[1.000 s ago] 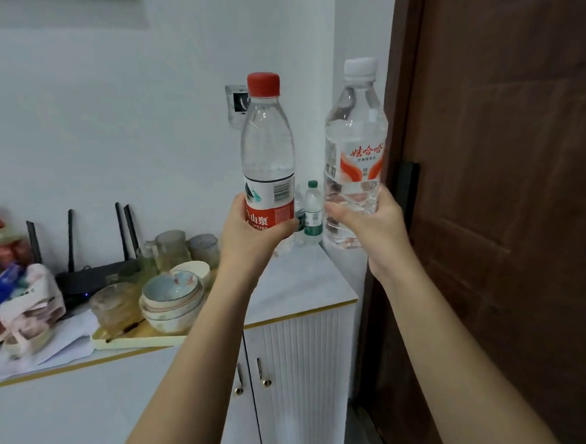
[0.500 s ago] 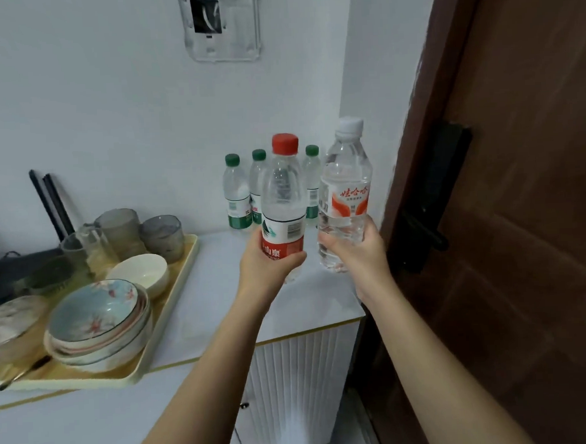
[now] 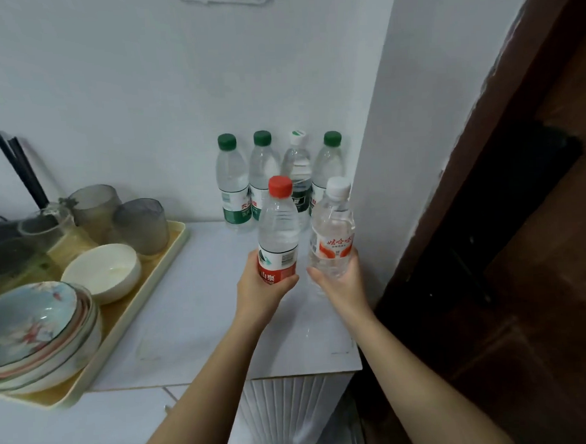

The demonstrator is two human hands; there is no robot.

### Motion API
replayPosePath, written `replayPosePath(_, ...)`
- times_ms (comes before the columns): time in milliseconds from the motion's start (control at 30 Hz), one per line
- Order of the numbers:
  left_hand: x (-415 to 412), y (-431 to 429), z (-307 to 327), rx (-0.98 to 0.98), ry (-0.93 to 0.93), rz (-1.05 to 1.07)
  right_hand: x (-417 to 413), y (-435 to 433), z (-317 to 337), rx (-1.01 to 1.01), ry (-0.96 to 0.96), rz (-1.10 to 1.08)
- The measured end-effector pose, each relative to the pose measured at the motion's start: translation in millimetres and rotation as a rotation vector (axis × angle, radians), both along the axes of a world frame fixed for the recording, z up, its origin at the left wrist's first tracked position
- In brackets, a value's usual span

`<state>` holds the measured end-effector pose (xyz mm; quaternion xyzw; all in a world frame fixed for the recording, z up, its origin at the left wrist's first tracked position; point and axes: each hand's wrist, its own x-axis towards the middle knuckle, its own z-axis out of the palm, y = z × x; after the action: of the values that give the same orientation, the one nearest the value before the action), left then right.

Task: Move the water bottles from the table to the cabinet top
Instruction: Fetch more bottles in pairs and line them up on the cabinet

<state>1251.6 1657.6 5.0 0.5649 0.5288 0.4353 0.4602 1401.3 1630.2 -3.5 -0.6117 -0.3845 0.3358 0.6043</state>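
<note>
We hold both upright: left grip [image 3: 264,290] wraps red-cap bottle [image 3: 278,229], right grip [image 3: 341,283] wraps white-cap bottle [image 3: 332,226]; cabinet top [image 3: 194,310] beneath.

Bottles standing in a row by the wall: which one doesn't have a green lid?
The third bottle from the left. Its cap is white and its label is dark, while the other three bottles in that row all have green caps.

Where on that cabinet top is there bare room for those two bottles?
Bare: the cabinet top between the tray and the side wall, in front of the four standing bottles. Crowded: the back corner and the tray of bowls and glasses.
</note>
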Motion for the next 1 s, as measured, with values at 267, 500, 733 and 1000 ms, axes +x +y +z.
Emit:
replayPosePath(267, 13.5, 27.2, -12.6, 0.014, 0.009, -0.077, 8.0, 23.5, -5.4, 0.032, 0.005, 0.044)
replayPosePath(500, 13.9, 56.7, -12.9, 0.104, 0.226, -0.200, 13.4, 27.6, -6.1, -0.095, -0.226, 0.025)
replayPosePath(733, 22.7, 73.6, -13.3, 0.145, 0.301, -0.100, 15.6, 29.7, -6.4, -0.145, -0.443, -0.155)
replayPosePath(1000, 41.9, 91.2, -8.5, 0.205, 0.266, -0.031, 30.4, 54.3, -6.5, -0.126, -0.528, -0.185)
